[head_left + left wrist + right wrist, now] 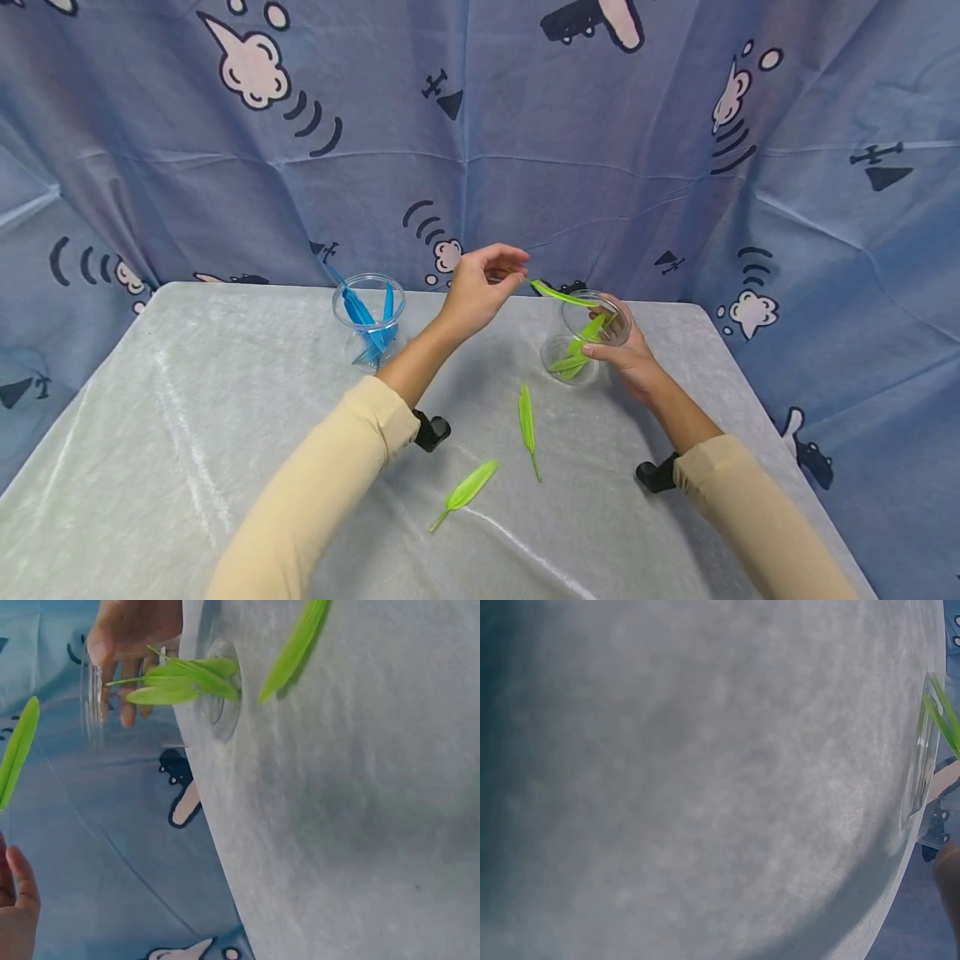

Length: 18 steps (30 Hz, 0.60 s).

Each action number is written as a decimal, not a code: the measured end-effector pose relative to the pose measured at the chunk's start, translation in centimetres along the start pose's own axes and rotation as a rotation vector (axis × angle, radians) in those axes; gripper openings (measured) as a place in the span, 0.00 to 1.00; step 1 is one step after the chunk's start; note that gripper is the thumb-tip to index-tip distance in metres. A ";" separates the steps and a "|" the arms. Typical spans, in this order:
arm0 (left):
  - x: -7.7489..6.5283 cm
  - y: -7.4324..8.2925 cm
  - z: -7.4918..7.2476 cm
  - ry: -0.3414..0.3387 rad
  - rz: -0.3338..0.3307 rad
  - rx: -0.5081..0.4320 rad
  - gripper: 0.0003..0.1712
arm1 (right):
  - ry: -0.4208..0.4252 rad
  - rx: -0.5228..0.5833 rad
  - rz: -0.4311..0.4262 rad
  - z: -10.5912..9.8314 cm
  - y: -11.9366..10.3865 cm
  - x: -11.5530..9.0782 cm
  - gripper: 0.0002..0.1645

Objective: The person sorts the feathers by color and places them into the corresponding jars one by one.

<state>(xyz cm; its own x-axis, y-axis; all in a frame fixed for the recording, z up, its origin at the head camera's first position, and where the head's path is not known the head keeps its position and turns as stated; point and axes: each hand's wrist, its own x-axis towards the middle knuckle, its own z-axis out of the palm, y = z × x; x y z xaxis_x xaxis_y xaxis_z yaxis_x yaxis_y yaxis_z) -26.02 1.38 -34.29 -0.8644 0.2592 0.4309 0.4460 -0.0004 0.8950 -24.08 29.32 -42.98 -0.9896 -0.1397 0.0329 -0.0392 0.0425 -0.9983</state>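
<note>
My left hand (483,287) pinches a green feather (558,294) by its quill, with the vane reaching over the rim of a clear plastic cup (565,337). In the left wrist view this feather (19,754) stands up from the fingertips. My right hand (633,354) grips that cup around its right side, thumb toward the front. Several green feathers (579,354) lean inside it, showing through the wall. Two more green feathers lie on the table in front of the cup: one upright feather (527,417) and one slanted feather (471,485) nearer me.
A second clear cup (335,312) with blue feathers (360,310) stands at the table's back left, beyond my left forearm. The table (187,433) has a grey cloth. A blue patterned curtain (375,200) hangs right behind the table's back edge.
</note>
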 end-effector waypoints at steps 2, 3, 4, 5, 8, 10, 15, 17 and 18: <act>0.2 0.0 0.4 -0.020 -0.004 0.017 0.10 | -0.004 0.001 0.002 0.0 0.0 0.0 0.55; 0.3 0.0 0.6 -0.029 -0.009 0.030 0.10 | -0.005 0.002 0.002 0.0 0.0 0.0 0.55; 0.3 0.0 0.8 -0.038 -0.016 0.043 0.10 | -0.005 0.000 0.005 0.0 0.0 0.0 0.55; 0.3 -0.1 1.0 -0.047 -0.021 0.050 0.10 | -0.005 -0.002 0.005 0.0 0.1 0.0 0.55; 0.4 -0.1 1.7 -0.076 -0.035 0.067 0.11 | -0.001 -0.006 0.000 0.0 0.1 0.1 0.55; 0.5 -0.2 2.2 -0.098 -0.043 0.076 0.11 | -0.001 -0.009 -0.007 0.0 0.1 0.1 0.55; 0.6 -0.3 3.3 -0.143 -0.069 0.115 0.10 | -0.005 -0.005 -0.032 0.0 0.3 0.2 0.53; 0.6 -0.3 3.7 -0.162 -0.085 0.135 0.10 | -0.001 -0.009 -0.030 -0.1 0.3 0.1 0.52; 0.6 -0.3 3.9 -0.173 -0.091 0.143 0.10 | 0.000 -0.016 -0.026 -0.1 0.3 0.1 0.52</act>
<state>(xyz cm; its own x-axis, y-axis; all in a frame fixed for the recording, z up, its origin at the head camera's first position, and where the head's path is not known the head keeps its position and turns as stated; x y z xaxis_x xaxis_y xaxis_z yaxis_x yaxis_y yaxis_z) -25.76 5.30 -34.73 -0.8554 0.4136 0.3119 0.4068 0.1637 0.8987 -24.24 29.38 -43.30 -0.9883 -0.1406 0.0592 -0.0673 0.0542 -0.9963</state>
